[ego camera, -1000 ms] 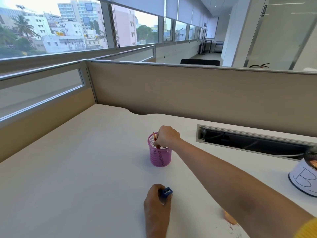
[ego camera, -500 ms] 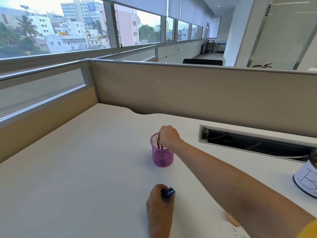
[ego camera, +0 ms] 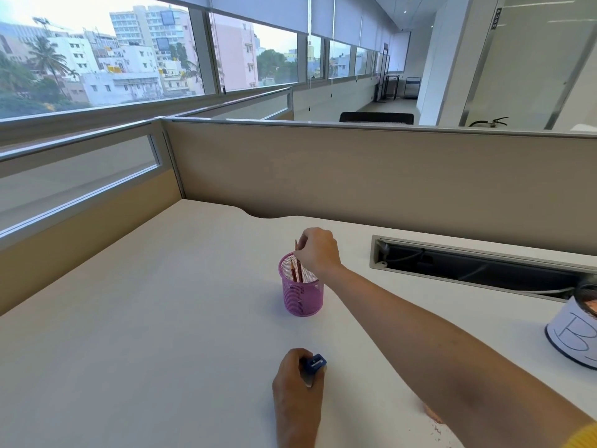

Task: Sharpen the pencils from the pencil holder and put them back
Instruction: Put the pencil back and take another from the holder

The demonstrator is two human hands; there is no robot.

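Carefully, the right hand [ego camera: 318,252] pinched a pencil [ego camera: 296,248] over the pink pencil holder [ego camera: 303,302], and the left hand [ego camera: 295,392] gripped a blue sharpener [ego camera: 315,363].

The holder stood upright in the middle of the white desk [ego camera: 161,318], and the sharpener was nearer, close to the front edge. The right fingertips were closed narrowly on the pencil's top end, with its lower part inside the holder beside another pencil. Whether it was going in or out, I could not tell. In my judgement the pencil should travel straight along its length, because the light cup has nothing to steady it and a sideways pull may tip it. The holder was a round cup of fine wire mesh, half transparent. The pencils were thin and reddish, the sharpener small and blocky, and the desk smooth and matte.
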